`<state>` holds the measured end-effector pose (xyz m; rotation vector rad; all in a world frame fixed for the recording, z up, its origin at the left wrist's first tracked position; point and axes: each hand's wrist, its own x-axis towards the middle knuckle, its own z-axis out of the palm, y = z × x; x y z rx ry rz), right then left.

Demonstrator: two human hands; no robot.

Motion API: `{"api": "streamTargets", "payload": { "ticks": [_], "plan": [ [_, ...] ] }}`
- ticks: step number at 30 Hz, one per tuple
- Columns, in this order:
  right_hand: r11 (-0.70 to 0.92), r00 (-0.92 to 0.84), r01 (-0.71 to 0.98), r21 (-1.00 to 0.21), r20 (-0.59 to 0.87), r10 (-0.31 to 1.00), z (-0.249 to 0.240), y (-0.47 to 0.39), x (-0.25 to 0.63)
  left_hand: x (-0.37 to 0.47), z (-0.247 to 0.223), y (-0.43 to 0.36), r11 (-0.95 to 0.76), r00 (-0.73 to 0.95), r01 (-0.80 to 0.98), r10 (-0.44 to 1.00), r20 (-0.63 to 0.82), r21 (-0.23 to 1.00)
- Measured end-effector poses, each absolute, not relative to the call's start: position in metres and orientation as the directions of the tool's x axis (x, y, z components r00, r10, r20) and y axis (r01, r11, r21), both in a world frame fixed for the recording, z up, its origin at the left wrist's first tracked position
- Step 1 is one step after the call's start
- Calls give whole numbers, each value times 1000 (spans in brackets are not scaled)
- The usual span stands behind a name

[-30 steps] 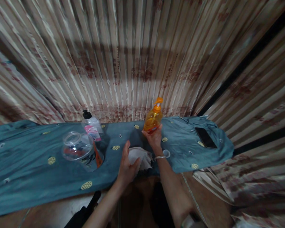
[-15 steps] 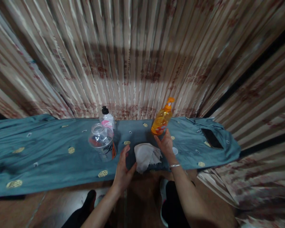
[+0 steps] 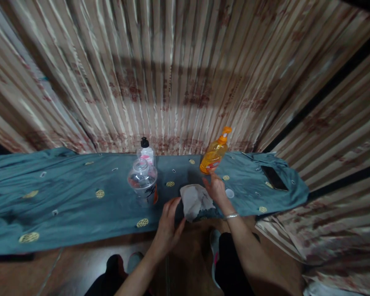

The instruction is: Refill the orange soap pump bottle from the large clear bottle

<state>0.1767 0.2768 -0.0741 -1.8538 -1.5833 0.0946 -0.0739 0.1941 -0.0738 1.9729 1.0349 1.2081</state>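
A crumpled white tissue (image 3: 196, 201) lies near the front edge of the covered bench, between my two hands. My left hand (image 3: 170, 224) is at its left side, with thumb and fingers apart and the thumb tip close to the tissue's lower corner. At the tissue's upper right edge is my right hand (image 3: 217, 189), its fingers stretched out; I cannot tell whether they press on it. Just beyond those fingers stands an orange pump bottle (image 3: 212, 158). To the left, a clear plastic cup with a domed lid (image 3: 144, 185) stands in front of a white bottle with a black cap (image 3: 147, 154).
A teal patterned cloth (image 3: 77, 213) covers the long bench. Right of my right hand lies a small round whitish disc (image 3: 230, 193), and farther right a dark phone (image 3: 274, 178). A pleated curtain (image 3: 172, 82) hangs behind the bench.
My left hand has moved in toward the tissue, its fingers nearer the left edge. My right hand stays by the tissue's right side. The whole view has shifted slightly.
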Motion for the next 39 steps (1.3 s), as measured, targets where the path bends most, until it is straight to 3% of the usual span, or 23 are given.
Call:
{"api": "streamTargets", "payload": {
  "ticks": [7,18,21,27,32,39],
  "plan": [
    [85,136,778,-622,299,944,-55,289,115,-77,-71,203,-457,304,281,876,374,844],
    [166,17,607,-777,222,975,3,393,23,-81,-72,208,-316,345,263,913,217,912],
    [157,-13,496,-854,173,985,7,413,9,-81,-69,208,-305,329,262,920,213,916],
    [206,-95,460,-864,183,979,-2,431,-16,-79,-69,208,-295,307,252,928,213,922],
    [158,-42,489,-858,158,987,-1,427,-13,-81,-70,210,-291,286,233,933,221,928],
    [166,93,463,-871,234,968,14,374,62,-74,-75,212,-281,179,163,951,251,946]
  ]
}}
